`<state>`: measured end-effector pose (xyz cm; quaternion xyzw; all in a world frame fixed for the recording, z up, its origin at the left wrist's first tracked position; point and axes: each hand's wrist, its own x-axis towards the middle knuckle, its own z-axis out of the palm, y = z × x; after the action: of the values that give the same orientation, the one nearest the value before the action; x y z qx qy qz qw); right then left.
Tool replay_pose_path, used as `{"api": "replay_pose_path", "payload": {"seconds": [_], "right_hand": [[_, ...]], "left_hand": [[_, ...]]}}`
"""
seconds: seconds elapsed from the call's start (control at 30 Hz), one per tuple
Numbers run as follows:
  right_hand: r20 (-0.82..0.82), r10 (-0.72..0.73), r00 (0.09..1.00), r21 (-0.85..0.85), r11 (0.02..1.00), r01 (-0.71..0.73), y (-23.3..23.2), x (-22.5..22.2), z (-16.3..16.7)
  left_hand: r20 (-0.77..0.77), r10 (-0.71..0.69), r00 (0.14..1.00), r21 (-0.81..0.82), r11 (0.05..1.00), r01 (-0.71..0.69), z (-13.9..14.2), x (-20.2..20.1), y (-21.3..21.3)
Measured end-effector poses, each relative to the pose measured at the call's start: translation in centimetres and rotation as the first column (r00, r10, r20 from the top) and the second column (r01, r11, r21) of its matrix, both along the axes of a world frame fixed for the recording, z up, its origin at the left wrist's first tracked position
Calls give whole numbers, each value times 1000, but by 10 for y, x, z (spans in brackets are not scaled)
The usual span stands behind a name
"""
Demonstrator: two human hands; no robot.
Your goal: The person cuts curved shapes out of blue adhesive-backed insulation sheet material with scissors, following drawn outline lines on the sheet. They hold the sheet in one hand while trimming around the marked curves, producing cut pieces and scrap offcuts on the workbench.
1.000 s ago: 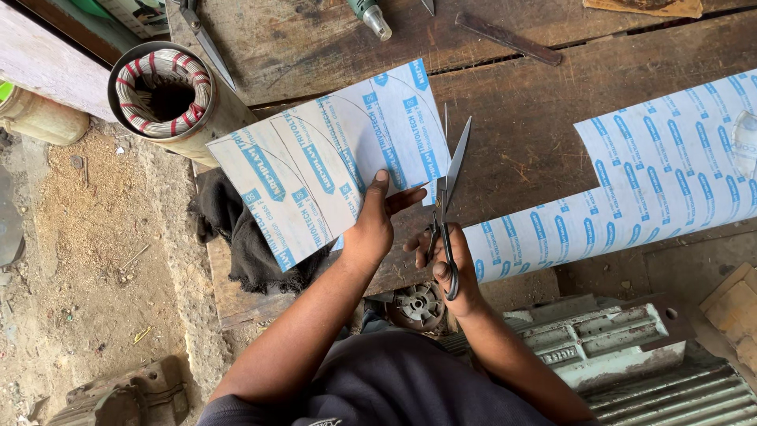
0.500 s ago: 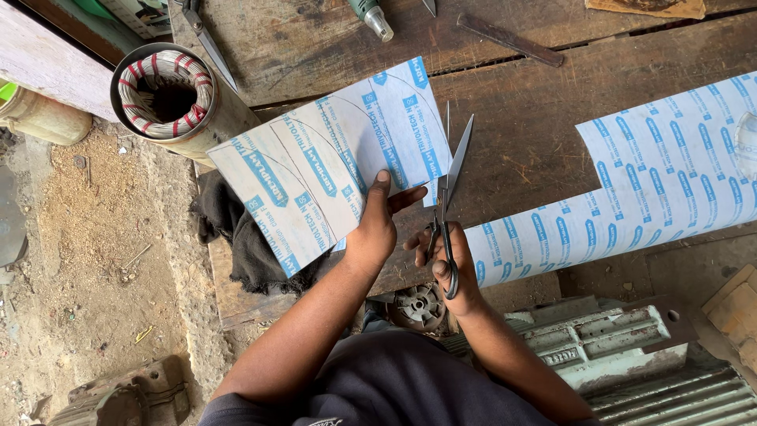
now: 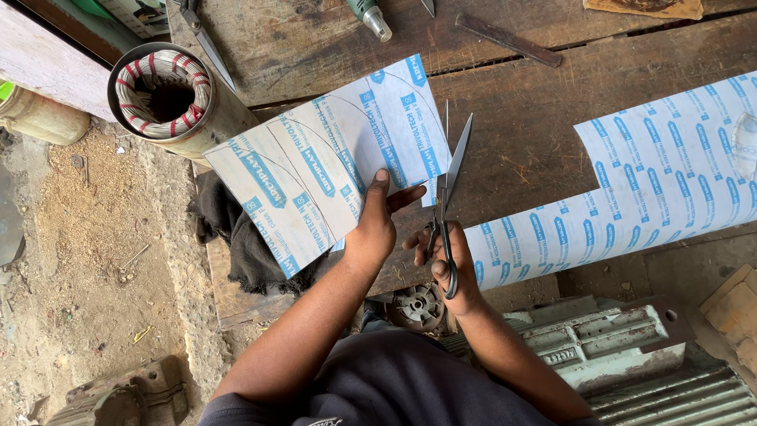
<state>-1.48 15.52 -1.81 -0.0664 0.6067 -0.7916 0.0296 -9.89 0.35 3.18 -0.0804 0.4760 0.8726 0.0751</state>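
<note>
White sheet (image 3: 315,170) with blue printed bands and pencilled arcs is held over the near edge of the wooden desk (image 3: 552,102), left of a longer strip of the same sheet (image 3: 631,197).

Left hand (image 3: 377,225): fingers pinch the sheet's near right edge, thumb on top, forearm reaching up from the near side. Right hand (image 3: 445,264): fingers clenched through the handles of the scissors (image 3: 449,197), blades parted and pointing to the far side, just right of the held sheet.

Risks, as judged: the left thumb lies close to the open blades and could be nicked. Held at one edge only, the sheet could sag or twist, pulling a cut off the drawn arc.
</note>
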Motion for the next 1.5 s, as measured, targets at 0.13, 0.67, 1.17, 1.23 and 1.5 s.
{"api": "replay_pose_path", "payload": {"seconds": [0.13, 0.67, 1.17, 1.23, 1.5], "right_hand": [[-2, 0, 1000, 6, 1000, 0, 0, 0, 0], [-20, -5, 1000, 30, 1000, 6, -2, -2, 3], [-19, -4, 1000, 45, 999, 5, -3, -2, 4], [-16, -8, 1000, 46, 999, 9, -3, -2, 4], [-26, 7, 1000, -4, 1000, -7, -3, -2, 2]], "left_hand": [[8, -1, 1000, -14, 1000, 1, 0, 0, 0], [-12, 8, 1000, -15, 1000, -9, 1, 0, 0], [-14, -7, 1000, -52, 999, 6, 2, 1, -2], [-7, -8, 1000, -54, 999, 7, 1, 2, -3], [-50, -5, 999, -36, 999, 3, -3, 1, -3]]}}
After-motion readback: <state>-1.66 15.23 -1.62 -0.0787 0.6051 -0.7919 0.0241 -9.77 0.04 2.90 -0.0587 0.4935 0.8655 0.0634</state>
